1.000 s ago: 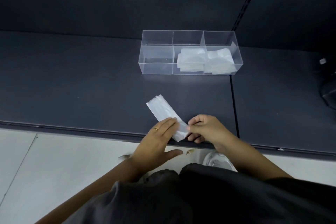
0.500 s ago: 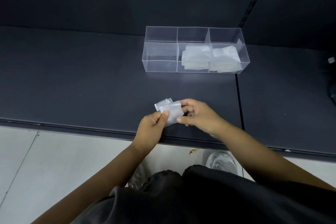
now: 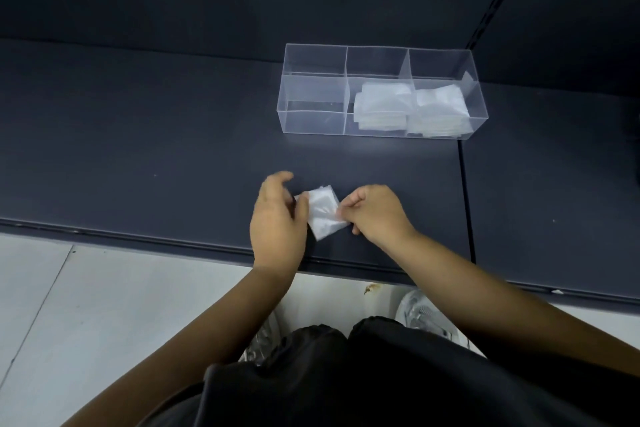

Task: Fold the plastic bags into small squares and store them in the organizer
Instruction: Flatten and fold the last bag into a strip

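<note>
The folded translucent plastic bag [image 3: 323,213] seems light, slippery and springy; the right hand [image 3: 375,215] grip clamps its 3 o'clock edge, the left hand [image 3: 277,218] grip I cannot tell

Plastic bag [image 3: 323,213]: thin film, milky and translucent, glossy where the light falls, creased at the folds. Organizer [image 3: 313,94]: rigid clear plastic, smooth and glassy, with bright edges along the walls and dividers. Folded bags [image 3: 381,104] stacked inside it: the same whitish film, duller in the pile. Shelf [image 3: 138,149]: dark blue-grey, matt and smooth, with a few pale specks; whether metal or laminate I cannot tell. Floor [image 3: 86,305]: pale tile, smooth, low sheen. Black garment [image 3: 381,374]: matt cloth, wrinkled. Shoe [image 3: 420,315]: pale, silvery, shiny.
</note>
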Demonstrator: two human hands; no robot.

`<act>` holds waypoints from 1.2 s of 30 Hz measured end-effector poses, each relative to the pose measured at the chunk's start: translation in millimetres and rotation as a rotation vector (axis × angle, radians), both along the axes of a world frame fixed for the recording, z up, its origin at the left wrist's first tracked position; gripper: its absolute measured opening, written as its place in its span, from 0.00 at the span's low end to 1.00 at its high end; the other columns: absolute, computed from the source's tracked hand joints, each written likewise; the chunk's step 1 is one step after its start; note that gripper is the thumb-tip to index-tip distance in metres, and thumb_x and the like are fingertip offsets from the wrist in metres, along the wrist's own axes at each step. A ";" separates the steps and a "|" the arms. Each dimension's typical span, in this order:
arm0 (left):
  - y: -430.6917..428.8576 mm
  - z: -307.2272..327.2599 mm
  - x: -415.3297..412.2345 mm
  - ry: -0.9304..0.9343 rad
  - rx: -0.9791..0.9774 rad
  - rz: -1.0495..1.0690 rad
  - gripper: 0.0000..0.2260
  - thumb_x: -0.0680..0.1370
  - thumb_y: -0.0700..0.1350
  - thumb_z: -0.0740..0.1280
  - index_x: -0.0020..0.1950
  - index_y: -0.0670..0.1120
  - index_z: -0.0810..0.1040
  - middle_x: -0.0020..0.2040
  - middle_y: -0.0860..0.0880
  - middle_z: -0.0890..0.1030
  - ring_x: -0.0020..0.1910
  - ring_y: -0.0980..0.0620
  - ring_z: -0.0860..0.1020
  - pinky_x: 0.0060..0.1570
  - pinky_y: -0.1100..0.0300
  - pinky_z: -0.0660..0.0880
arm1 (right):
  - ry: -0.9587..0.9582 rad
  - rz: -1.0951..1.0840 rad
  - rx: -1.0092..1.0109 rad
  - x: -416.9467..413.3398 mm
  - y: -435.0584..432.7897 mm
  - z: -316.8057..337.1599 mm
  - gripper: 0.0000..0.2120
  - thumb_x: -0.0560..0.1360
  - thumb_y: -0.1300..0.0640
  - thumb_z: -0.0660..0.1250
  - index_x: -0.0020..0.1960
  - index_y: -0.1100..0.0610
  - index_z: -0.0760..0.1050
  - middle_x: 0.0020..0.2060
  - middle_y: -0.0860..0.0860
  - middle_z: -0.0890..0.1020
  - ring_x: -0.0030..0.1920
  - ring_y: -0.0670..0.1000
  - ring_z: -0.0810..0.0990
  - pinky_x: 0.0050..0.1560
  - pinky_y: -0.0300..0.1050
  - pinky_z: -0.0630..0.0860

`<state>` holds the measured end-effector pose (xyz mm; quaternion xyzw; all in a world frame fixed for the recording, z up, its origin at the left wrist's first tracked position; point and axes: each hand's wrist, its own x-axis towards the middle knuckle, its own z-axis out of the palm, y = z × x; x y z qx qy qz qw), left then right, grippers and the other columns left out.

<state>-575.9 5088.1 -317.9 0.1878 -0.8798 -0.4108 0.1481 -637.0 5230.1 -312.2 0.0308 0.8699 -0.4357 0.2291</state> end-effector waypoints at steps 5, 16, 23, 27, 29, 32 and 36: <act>-9.5 -15.7 -4.5 -0.056 -0.609 -0.579 0.18 0.82 0.46 0.57 0.72 0.44 0.69 0.72 0.46 0.71 0.74 0.45 0.63 0.73 0.47 0.52 | 0.012 0.007 0.023 0.0 -2.9 3.7 0.10 0.71 0.62 0.70 0.33 0.50 0.77 0.29 0.47 0.81 0.25 0.44 0.77 0.35 0.40 0.76; -19.4 -30.7 -0.1 -0.331 -0.768 -0.682 0.35 0.76 0.67 0.38 0.77 0.49 0.39 0.79 0.52 0.45 0.78 0.51 0.41 0.73 0.46 0.34 | 0.561 0.177 0.496 28.5 7.3 -23.7 0.17 0.74 0.43 0.67 0.56 0.53 0.74 0.53 0.52 0.73 0.55 0.55 0.70 0.54 0.48 0.62; -18.1 -29.4 0.6 -0.359 -0.754 -0.663 0.38 0.74 0.69 0.36 0.78 0.48 0.38 0.79 0.51 0.42 0.76 0.53 0.37 0.73 0.48 0.32 | 0.511 0.086 0.489 30.0 7.8 -22.4 0.08 0.78 0.50 0.64 0.54 0.53 0.75 0.53 0.51 0.73 0.56 0.54 0.70 0.54 0.48 0.60; -10.5 -30.7 2.0 -0.367 -0.700 -0.586 0.37 0.74 0.69 0.37 0.77 0.49 0.36 0.78 0.52 0.40 0.73 0.55 0.31 0.71 0.50 0.30 | 0.401 0.106 0.398 29.3 -4.2 -16.2 0.09 0.76 0.45 0.64 0.52 0.49 0.75 0.52 0.47 0.71 0.55 0.50 0.68 0.53 0.44 0.59; -6.9 -29.7 3.0 -0.379 -0.664 -0.568 0.39 0.73 0.70 0.38 0.77 0.49 0.36 0.79 0.53 0.40 0.73 0.56 0.31 0.72 0.50 0.30 | 0.324 0.135 0.393 24.7 -7.1 -10.6 0.08 0.74 0.46 0.69 0.48 0.49 0.75 0.50 0.46 0.70 0.54 0.48 0.67 0.53 0.42 0.59; -5.5 -22.1 2.5 -0.359 -0.400 -0.537 0.42 0.74 0.70 0.53 0.78 0.49 0.42 0.79 0.53 0.45 0.75 0.58 0.35 0.72 0.55 0.30 | 0.232 0.130 0.215 14.8 -4.6 1.8 0.06 0.72 0.53 0.71 0.41 0.51 0.74 0.45 0.46 0.72 0.48 0.45 0.71 0.50 0.40 0.66; -11.9 12.1 -18.1 -0.372 0.363 -0.409 0.48 0.65 0.64 0.71 0.78 0.52 0.52 0.74 0.57 0.64 0.73 0.60 0.61 0.71 0.64 0.55 | 0.142 0.186 -0.082 0.2 13.5 27.9 0.11 0.70 0.62 0.72 0.37 0.50 0.73 0.34 0.44 0.77 0.33 0.41 0.72 0.37 0.38 0.70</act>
